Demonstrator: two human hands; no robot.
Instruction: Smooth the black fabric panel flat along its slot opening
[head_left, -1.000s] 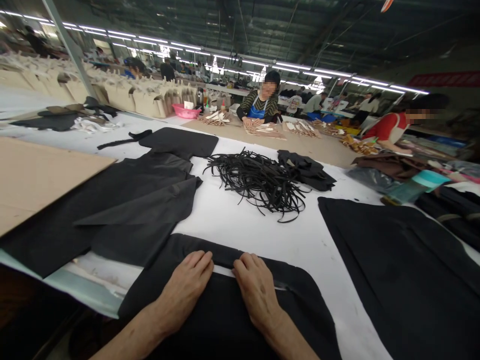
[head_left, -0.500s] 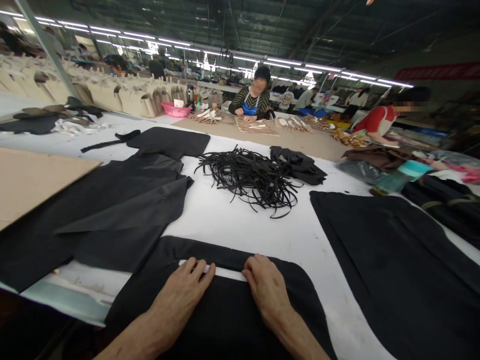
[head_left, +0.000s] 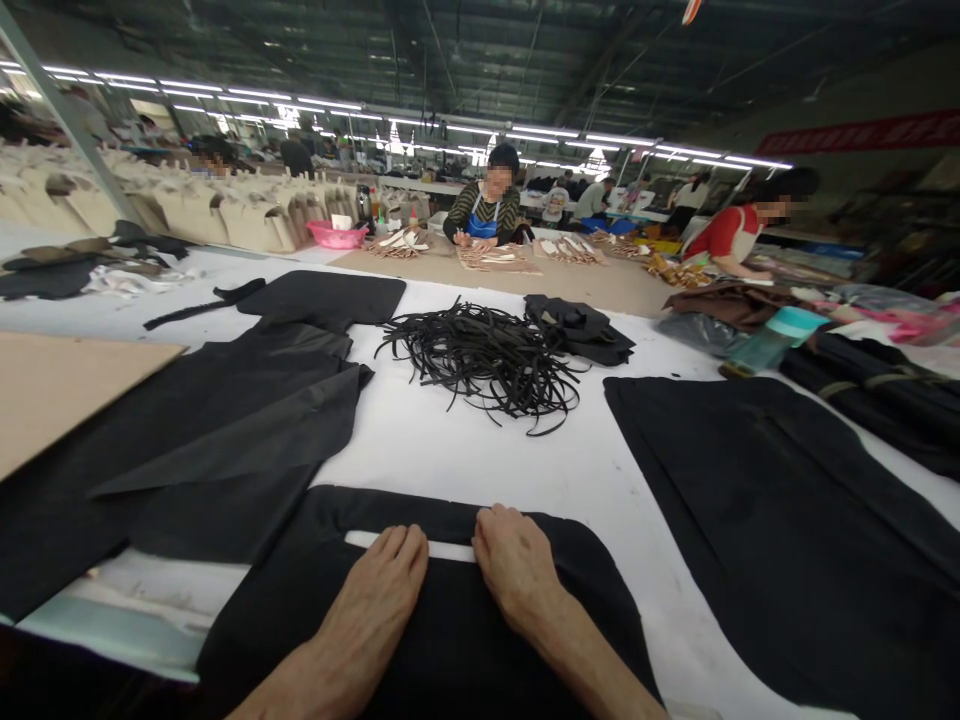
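In front of me lies a black leather-like panel (head_left: 442, 640) with rounded corners and a long narrow white gap (head_left: 450, 550) near its far edge. My left hand (head_left: 386, 590) is closed at the near edge of this gap, its fingers bent together and reaching over the white; its thumb is hidden. At the gap's right end, my right hand (head_left: 517, 565) has its fingers curled in and pressed on the panel's edge. Just beyond lies a tangled pile of thin black strips (head_left: 487, 360).
Black sheets (head_left: 225, 450) lie at left beside a tan board (head_left: 67, 390). A larger black panel stack (head_left: 780, 500) is at right, near a bottle with a turquoise lid (head_left: 776, 340). Across the table, a co-worker in a striped top (head_left: 487, 205) and another in red (head_left: 739, 235) work.
The view has shifted slightly, so the scene sits farther left. My left-hand fingers have drawn together and moved right along the gap, baring its left end. My right hand stays at its right end.
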